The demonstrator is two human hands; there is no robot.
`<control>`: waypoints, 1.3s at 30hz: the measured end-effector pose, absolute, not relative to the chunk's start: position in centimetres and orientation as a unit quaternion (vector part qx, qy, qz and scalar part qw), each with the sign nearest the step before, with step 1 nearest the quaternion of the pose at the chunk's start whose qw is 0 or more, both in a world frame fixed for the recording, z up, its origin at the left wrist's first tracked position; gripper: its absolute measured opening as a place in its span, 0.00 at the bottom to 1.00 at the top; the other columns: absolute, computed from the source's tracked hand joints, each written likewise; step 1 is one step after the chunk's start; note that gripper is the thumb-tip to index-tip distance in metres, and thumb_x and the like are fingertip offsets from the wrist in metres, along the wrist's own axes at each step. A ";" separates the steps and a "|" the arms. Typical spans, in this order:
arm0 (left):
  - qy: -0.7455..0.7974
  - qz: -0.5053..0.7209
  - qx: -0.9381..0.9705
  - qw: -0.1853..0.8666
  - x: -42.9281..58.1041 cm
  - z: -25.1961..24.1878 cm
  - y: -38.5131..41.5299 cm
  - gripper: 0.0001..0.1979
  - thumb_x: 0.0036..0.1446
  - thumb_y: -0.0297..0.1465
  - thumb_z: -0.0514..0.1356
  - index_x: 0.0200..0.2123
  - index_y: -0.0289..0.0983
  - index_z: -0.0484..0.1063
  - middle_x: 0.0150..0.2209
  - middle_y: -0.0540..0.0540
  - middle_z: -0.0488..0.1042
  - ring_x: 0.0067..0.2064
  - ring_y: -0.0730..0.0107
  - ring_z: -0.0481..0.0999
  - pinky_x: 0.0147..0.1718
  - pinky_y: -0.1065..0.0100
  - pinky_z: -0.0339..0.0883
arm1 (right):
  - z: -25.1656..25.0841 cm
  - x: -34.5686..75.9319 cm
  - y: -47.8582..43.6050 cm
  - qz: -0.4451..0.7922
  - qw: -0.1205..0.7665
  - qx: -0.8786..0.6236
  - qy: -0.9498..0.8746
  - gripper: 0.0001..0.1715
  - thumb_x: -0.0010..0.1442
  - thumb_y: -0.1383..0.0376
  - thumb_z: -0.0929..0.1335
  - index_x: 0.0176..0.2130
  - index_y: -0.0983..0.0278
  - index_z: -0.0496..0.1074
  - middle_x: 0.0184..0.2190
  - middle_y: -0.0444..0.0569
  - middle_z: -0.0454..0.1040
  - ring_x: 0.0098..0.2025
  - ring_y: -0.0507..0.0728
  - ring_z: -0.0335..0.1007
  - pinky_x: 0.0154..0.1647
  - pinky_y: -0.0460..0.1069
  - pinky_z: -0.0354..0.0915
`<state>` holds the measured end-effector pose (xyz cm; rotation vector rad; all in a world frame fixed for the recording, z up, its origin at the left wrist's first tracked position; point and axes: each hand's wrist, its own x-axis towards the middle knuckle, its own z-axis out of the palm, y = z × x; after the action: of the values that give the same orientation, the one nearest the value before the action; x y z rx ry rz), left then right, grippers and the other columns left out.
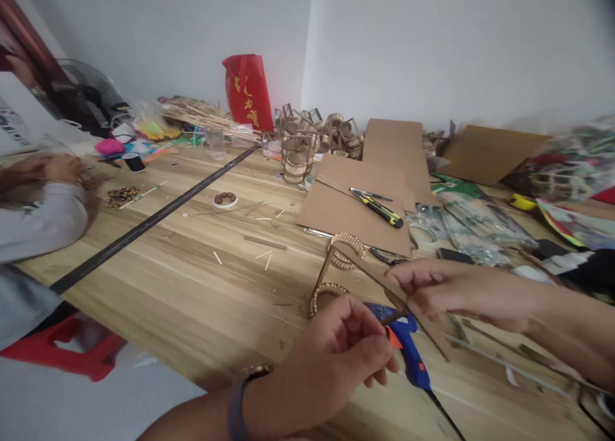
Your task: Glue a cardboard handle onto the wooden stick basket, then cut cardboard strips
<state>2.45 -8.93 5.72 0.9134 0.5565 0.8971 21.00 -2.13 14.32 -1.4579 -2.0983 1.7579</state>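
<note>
The right hand (449, 293) pinched a brown strip (368, 268), likely to keep it still. The left hand (343, 351) curled near it; I couldn't tell what it held. A glue gun (414, 359) lay near both, maybe for easy reach.

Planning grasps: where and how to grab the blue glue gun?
Blue glue gun: likely best by the handle, from the near side, just short of the cord. That slim stretch lies exposed; the left hand and brown strip partly cover the upper end.

A glue gun (414, 357), utility knife (382, 211), cardboard (336, 213) and sticks (204, 115) mark this as a craft workshop.
</note>
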 end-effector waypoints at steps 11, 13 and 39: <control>0.288 0.416 0.844 0.180 -0.7 12.1 -4.3 0.04 0.63 0.29 0.58 0.40 0.38 0.71 0.41 0.47 0.76 0.46 0.66 0.74 0.47 0.65 0.65 | 15.9 22.6 0.3 0.591 -0.162 -0.368 -0.699 0.09 0.47 0.65 0.67 0.22 0.61 0.60 0.18 0.34 0.56 0.24 0.48 0.50 0.27 0.44 0.49; 0.243 0.351 0.887 0.176 0.4 12.2 -3.8 0.08 0.61 0.29 0.61 0.44 0.38 0.70 0.44 0.47 0.76 0.49 0.64 0.73 0.48 0.64 0.65 | 15.8 22.8 0.5 0.585 -0.161 -0.351 -0.713 0.10 0.48 0.65 0.67 0.22 0.61 0.60 0.18 0.33 0.55 0.23 0.48 0.50 0.27 0.44 0.49; 0.341 -0.069 0.892 0.287 5.7 17.8 -1.6 0.12 0.52 0.38 0.58 0.21 0.37 0.70 0.18 0.53 0.67 0.19 0.76 0.62 0.20 0.70 0.49 | 7.1 23.7 -5.5 0.711 0.270 -0.306 -0.572 0.18 0.55 0.55 0.74 0.33 0.66 0.70 0.22 0.41 0.73 0.21 0.47 0.68 0.20 0.41 0.65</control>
<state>5.66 -1.65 17.79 2.3846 0.9123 -0.1844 23.75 -5.53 7.05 -0.8245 -1.5417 1.9163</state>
